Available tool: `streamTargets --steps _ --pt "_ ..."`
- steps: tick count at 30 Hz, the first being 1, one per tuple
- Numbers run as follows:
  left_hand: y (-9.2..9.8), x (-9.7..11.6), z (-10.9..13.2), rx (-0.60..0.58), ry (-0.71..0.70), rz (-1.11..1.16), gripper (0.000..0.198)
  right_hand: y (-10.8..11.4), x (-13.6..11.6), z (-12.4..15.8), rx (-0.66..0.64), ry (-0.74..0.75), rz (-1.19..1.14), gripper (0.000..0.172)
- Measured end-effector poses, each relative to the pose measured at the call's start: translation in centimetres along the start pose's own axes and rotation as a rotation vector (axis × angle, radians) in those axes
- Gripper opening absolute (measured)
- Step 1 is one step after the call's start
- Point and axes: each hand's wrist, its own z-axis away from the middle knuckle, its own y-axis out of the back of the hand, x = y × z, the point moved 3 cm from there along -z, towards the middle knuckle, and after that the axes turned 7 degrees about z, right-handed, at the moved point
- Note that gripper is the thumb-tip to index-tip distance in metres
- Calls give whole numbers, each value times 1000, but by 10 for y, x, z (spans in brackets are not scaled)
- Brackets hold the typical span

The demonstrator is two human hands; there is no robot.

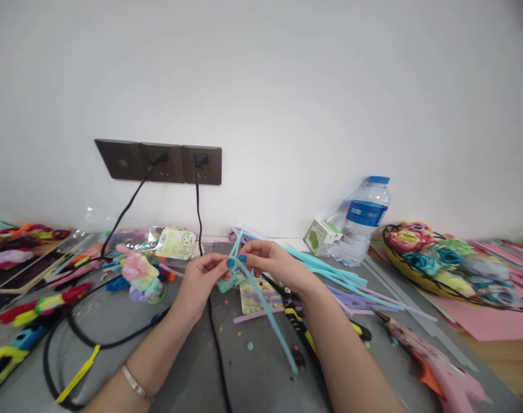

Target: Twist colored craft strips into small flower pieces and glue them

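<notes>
The left hand (201,281) and right hand (281,265) pinch a light-blue pipe cleaner (267,306) between thumbs and fingers. Its long end slants down near the pliers (296,324).

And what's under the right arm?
Yellow and black pliers poke out on both sides of the right forearm. It covers part of them, and may hide more I can't see.
</notes>
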Motion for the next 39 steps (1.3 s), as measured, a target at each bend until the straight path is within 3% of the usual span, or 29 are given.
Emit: streamTargets --steps 4,11,15,21,24,27,30,33,36,39 --pt "1 0 -1 62 15 61 35 6 2 3 3 11 -52 37" --pt "-2 2 1 64 43 141 34 7 -9 13 -140 50 -209 39" --pt "-4 1 1 53 88 248 34 8 -9 12 -75 41 -394 32" --pt "-4 -2 0 137 160 420 24 9 -5 5 5 4 -451 30" --pt "-4 -1 0 183 193 463 11 7 -11 5 69 -26 -418 28" --pt "-5 1 1 219 215 490 15 0 -16 13 157 -94 -270 19" --pt "-7 2 2 239 228 521 22 -9 -13 37 232 -182 -69 13" --pt "-8 1 2 248 246 542 23 -11 -6 83 350 -199 172 17" --pt "-9 2 2 257 280 561 21 7 0 148 714 -167 546 10" --pt "-10 4 3 292 319 581 23 37 17 214 993 -431 880 15"
